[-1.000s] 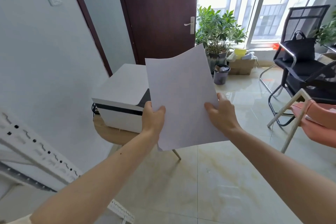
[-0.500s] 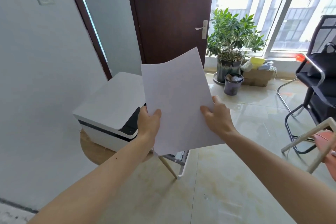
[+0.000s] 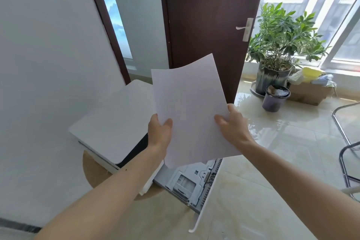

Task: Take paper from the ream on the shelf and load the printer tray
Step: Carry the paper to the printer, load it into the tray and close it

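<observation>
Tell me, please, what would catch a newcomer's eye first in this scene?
The white paper held up at centre frame, gripped by the left hand and right hand at its side edges. Just below it, the printer tray stands pulled open from the white printer on a round wooden table.

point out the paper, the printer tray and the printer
paper (image 3: 190, 107), head view, middle of the white sheets held up between both hands.
printer tray (image 3: 191, 182), head view, bare grey floor of the pulled-out drawer, below the paper.
printer (image 3: 115, 121), head view, flat white top lid.
</observation>
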A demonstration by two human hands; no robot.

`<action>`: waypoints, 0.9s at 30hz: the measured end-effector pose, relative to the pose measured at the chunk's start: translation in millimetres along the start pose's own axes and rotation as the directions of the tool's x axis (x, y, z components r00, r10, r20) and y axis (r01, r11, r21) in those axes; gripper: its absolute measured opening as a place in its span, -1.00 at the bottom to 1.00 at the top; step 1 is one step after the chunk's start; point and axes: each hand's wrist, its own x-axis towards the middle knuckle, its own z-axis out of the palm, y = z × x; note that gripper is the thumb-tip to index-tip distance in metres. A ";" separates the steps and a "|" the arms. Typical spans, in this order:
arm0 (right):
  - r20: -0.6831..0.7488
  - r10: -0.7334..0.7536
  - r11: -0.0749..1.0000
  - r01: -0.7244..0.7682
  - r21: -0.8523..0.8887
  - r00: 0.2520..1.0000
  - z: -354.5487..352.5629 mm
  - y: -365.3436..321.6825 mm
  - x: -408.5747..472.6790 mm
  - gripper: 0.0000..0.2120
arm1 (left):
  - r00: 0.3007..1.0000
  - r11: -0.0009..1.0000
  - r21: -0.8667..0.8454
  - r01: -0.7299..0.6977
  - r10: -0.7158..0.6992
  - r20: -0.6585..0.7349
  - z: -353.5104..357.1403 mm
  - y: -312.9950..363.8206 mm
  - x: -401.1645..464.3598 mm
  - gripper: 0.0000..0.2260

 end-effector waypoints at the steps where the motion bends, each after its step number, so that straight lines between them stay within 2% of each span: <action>1: 0.009 0.004 1.000 -0.004 -0.003 1.000 3.1 -0.3 9.7 -0.80 | 1.000 1.000 0.006 -0.005 0.005 -0.009 2.0 1.3 8.0 -0.86; 11: 0.118 -0.011 0.999 0.005 0.054 0.993 34.0 -0.8 99.8 -0.80 | 0.986 1.000 0.012 -0.009 0.010 -0.165 17.5 4.6 70.1 -0.85; 16: 0.227 -0.033 0.996 0.013 0.089 0.973 48.0 8.3 146.4 -0.80 | 0.959 0.999 -0.029 0.017 -0.025 -0.282 31.7 -1.3 88.6 -0.86; 27: 0.485 -0.115 0.993 0.100 0.058 0.867 73.1 29.6 204.7 -0.84 | 0.792 0.974 -0.179 0.137 -0.216 -0.571 70.1 -33.5 79.2 -0.85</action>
